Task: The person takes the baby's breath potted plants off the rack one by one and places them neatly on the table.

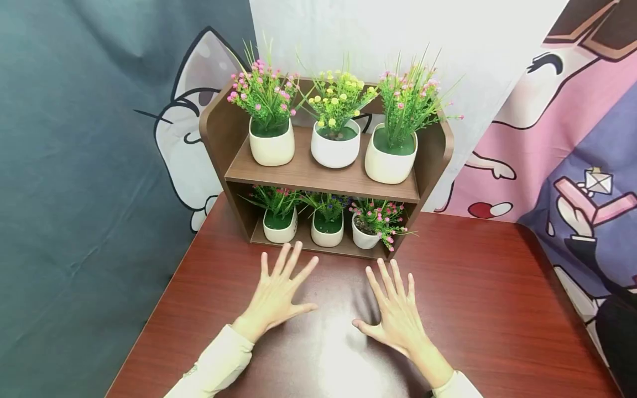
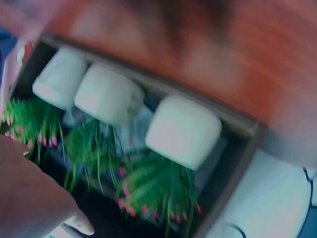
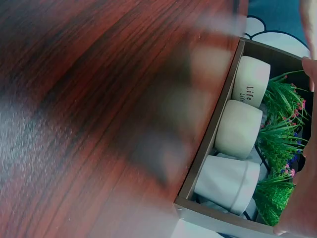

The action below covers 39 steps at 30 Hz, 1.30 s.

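Both hands are spread with straight fingers over the table in front of a brown two-tier shelf (image 1: 318,190). My left hand (image 1: 275,296) points toward the lower left pot (image 1: 280,228) and holds nothing. Likewise bare, my right hand (image 1: 396,312) has its fingertips close to the shelf's lower right front edge. On the lower tier stand three potted flower plants, the middle pot (image 1: 327,231) and the right white pot (image 1: 365,235) among them. The upper tier carries a pink-flowered plant (image 1: 271,145), a yellow-flowered plant (image 1: 335,146) and another pink-flowered plant (image 1: 390,157).
The glossy red-brown table (image 1: 497,298) extends on both sides of the shelf. Behind it hang a teal curtain (image 1: 99,166) and a cartoon-printed cloth (image 1: 537,143). A dark object (image 1: 619,337) sits at the right edge of the head view.
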Tool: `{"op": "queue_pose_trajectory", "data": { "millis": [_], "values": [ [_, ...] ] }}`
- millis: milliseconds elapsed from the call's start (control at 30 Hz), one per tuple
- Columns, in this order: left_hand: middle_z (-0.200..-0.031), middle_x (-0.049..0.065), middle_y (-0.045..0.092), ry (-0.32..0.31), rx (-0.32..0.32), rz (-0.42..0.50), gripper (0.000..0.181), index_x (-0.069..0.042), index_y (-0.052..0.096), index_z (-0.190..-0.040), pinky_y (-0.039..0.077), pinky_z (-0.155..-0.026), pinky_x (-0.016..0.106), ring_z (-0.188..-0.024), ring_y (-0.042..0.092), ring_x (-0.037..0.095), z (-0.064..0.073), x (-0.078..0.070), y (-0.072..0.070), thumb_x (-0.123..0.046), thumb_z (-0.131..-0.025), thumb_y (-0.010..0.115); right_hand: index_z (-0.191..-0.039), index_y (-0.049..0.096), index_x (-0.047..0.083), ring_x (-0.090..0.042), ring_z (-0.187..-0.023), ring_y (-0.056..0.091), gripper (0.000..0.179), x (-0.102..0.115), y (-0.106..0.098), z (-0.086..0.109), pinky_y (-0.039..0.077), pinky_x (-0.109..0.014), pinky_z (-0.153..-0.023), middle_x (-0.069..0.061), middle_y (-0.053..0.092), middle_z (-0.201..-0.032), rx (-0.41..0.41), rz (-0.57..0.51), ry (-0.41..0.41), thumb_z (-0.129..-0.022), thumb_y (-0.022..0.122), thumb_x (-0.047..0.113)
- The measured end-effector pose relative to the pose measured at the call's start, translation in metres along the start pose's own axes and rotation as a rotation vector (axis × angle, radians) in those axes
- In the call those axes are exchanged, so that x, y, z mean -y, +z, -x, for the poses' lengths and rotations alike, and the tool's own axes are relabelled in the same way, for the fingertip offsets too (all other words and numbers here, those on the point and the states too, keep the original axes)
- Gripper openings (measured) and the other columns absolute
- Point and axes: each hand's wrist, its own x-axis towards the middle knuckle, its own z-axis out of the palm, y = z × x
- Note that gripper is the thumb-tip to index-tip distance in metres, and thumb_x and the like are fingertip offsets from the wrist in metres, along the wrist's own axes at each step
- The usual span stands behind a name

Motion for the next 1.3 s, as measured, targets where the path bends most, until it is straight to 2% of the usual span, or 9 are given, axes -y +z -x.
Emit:
{"op": "queue_pose_trajectory", "data": {
  "millis": [233, 467, 700, 800, 933, 1033, 1133, 1200, 1300],
  "values": [
    [-0.153, 0.021, -0.001, -0.056, -0.193, -0.032, 0.091, -0.022, 0.025, -0.148, -0.004, -0.096, 0.068, -0.136, -0.002, 0.045, -0.013, 0.039, -0.056, -0.075, -0.077, 0.043, -0.148, 0.026, 0.012, -0.037, -0.138, 0.010, 0.106, 0.004, 0.005, -0.004, 0.005, -0.064, -0.101, -0.011, 0.013, -0.154, -0.023, -0.035, 0.006, -0.068, 0.045, 0.080],
    [-0.154, 0.018, 0.003, -0.071, -0.445, -0.058, 0.077, -0.021, 0.025, -0.148, -0.002, -0.098, 0.067, -0.137, 0.000, 0.044, -0.048, 0.076, -0.119, -0.063, -0.085, 0.040, -0.145, 0.032, 0.008, -0.036, -0.138, 0.011, 0.105, 0.009, 0.007, -0.004, 0.009, -0.065, -0.099, -0.013, 0.017, -0.153, -0.040, -0.075, 0.005, -0.069, 0.044, 0.080],
    [-0.154, 0.015, -0.003, -0.240, -0.492, 0.073, 0.069, -0.022, 0.020, -0.149, -0.004, -0.104, 0.057, -0.140, -0.010, 0.028, -0.089, 0.102, -0.169, -0.035, -0.087, 0.048, -0.147, 0.027, 0.010, -0.039, -0.137, 0.013, 0.105, 0.013, 0.011, -0.001, 0.008, -0.064, -0.100, -0.013, 0.016, -0.153, -0.026, -0.076, -0.002, -0.071, 0.042, 0.080],
    [-0.155, 0.013, -0.004, -0.345, -0.451, 0.143, 0.073, -0.023, 0.015, -0.150, -0.001, -0.106, 0.052, -0.140, -0.009, 0.021, -0.110, 0.116, -0.176, -0.030, -0.087, 0.052, -0.147, 0.028, 0.010, -0.040, -0.136, 0.015, 0.105, 0.014, 0.012, 0.000, 0.007, -0.063, -0.101, -0.014, 0.017, -0.153, -0.030, -0.088, -0.002, -0.070, 0.044, 0.080],
    [-0.154, 0.012, 0.000, -0.479, -0.416, 0.259, 0.074, -0.029, 0.011, -0.150, 0.011, -0.108, 0.047, -0.140, 0.005, 0.023, -0.142, 0.139, -0.175, -0.025, -0.088, 0.050, -0.146, 0.030, 0.008, -0.041, -0.136, 0.017, 0.105, 0.013, 0.011, 0.000, 0.007, -0.062, -0.101, -0.014, 0.017, -0.152, -0.043, -0.102, -0.007, -0.069, 0.046, 0.079],
    [-0.150, 0.008, 0.025, -0.502, -0.500, 0.308, 0.061, -0.025, 0.030, -0.147, 0.025, -0.105, 0.040, -0.134, 0.029, 0.022, -0.162, 0.157, -0.168, -0.020, -0.089, 0.050, -0.146, 0.029, 0.008, -0.041, -0.136, 0.016, 0.105, 0.013, 0.011, -0.001, 0.009, -0.063, -0.101, -0.014, 0.016, -0.153, -0.045, -0.106, -0.007, -0.070, 0.046, 0.078],
    [-0.114, 0.012, 0.062, -0.482, -0.641, 0.289, 0.042, -0.014, 0.054, -0.132, 0.041, -0.081, 0.029, -0.090, 0.058, 0.013, -0.173, 0.166, -0.157, -0.013, -0.090, 0.049, -0.145, 0.029, 0.007, -0.040, -0.136, 0.015, 0.105, 0.013, 0.009, 0.000, 0.009, -0.062, -0.101, -0.014, 0.017, -0.153, -0.044, -0.115, -0.001, -0.071, 0.045, 0.078],
    [-0.093, 0.012, 0.068, -0.480, -0.719, 0.274, 0.035, -0.011, 0.062, -0.123, 0.035, -0.063, 0.026, -0.060, 0.047, 0.014, -0.174, 0.168, -0.150, -0.010, -0.090, 0.049, -0.146, 0.028, 0.007, -0.040, -0.137, 0.014, 0.105, 0.015, 0.008, -0.001, 0.010, -0.062, -0.101, -0.014, 0.017, -0.153, -0.039, -0.124, 0.008, -0.071, 0.046, 0.078],
    [-0.081, 0.015, 0.067, -0.494, -0.786, 0.266, 0.032, -0.012, 0.065, -0.118, 0.022, -0.055, 0.026, -0.050, 0.028, 0.016, -0.173, 0.167, -0.144, -0.011, -0.091, 0.050, -0.147, 0.025, 0.008, -0.039, -0.137, 0.013, 0.105, 0.019, 0.006, -0.004, 0.012, -0.062, -0.101, -0.014, 0.015, -0.153, -0.031, -0.153, 0.030, -0.071, 0.047, 0.078]
  ]
}}
